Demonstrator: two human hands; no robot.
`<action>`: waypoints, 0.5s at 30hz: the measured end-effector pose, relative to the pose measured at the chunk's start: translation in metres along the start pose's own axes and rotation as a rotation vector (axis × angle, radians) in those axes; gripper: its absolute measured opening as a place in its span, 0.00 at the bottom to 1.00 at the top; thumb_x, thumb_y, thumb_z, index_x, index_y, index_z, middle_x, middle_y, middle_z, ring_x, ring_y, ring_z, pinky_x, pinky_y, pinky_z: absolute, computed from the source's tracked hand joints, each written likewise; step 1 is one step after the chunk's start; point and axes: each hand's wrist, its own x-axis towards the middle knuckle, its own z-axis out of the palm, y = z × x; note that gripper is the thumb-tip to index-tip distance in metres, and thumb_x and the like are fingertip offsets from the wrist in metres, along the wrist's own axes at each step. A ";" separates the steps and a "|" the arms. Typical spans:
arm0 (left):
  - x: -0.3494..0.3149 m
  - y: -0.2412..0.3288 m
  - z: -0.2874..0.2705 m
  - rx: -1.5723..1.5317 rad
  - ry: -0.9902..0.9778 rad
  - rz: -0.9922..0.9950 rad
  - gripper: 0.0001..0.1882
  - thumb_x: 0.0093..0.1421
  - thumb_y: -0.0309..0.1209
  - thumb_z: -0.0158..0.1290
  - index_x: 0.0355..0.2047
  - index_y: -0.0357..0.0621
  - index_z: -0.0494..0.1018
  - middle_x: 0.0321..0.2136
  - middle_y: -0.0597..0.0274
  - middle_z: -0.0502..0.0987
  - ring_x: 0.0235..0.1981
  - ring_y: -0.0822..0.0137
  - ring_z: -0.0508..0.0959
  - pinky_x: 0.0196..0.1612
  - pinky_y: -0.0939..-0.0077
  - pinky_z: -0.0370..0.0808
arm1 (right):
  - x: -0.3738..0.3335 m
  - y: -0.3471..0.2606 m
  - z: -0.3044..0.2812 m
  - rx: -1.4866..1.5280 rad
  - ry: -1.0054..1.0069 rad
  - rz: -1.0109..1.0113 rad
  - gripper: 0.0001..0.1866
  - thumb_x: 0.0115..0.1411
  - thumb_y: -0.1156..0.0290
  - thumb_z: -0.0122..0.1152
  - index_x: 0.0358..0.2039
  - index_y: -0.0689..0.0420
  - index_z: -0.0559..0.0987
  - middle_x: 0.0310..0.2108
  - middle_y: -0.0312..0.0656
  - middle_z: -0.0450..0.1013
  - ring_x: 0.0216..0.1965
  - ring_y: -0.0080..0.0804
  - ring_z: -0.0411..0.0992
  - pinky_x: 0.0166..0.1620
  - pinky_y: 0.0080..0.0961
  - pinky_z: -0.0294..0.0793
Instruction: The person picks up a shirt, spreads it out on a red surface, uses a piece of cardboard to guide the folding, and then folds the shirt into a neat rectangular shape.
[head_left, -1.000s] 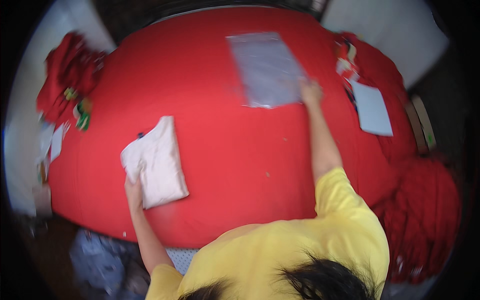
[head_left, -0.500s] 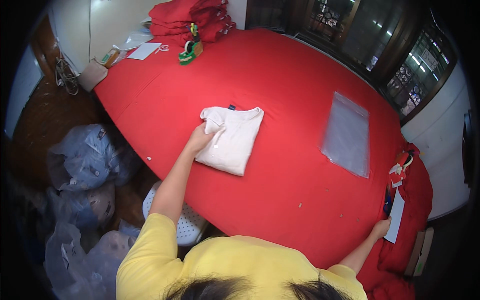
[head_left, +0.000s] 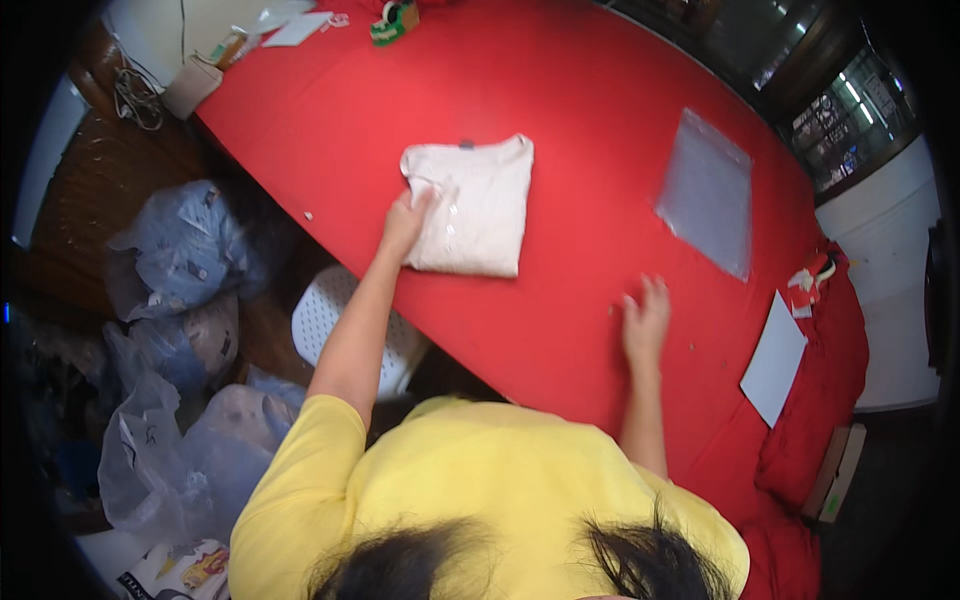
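A red-covered bench [head_left: 560,330] bears a folded shirt [head_left: 478,215]; the left hand [head_left: 408,220] touches its left side, grip unclear. The right hand [head_left: 648,322], fingers spread, is right of the shirt.

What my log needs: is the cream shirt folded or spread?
Folded: the cream shirt lies in a compact, squarish bundle, no sleeves outspread.

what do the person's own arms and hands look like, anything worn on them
A plain yellow top with short sleeves leaves both forearms bare. The left hand and right hand are ungloved; no watch or bracelet shows. Rings are too small to tell.
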 end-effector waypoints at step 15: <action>-0.102 0.063 0.058 -0.920 -0.682 -0.254 0.34 0.59 0.26 0.54 0.63 0.40 0.53 0.57 0.54 0.67 0.55 0.61 0.72 0.55 0.66 0.72 | -0.011 -0.091 0.012 1.571 -0.232 0.628 0.20 0.62 0.68 0.56 0.53 0.64 0.71 0.54 0.46 0.68 0.51 0.40 0.70 0.53 0.33 0.70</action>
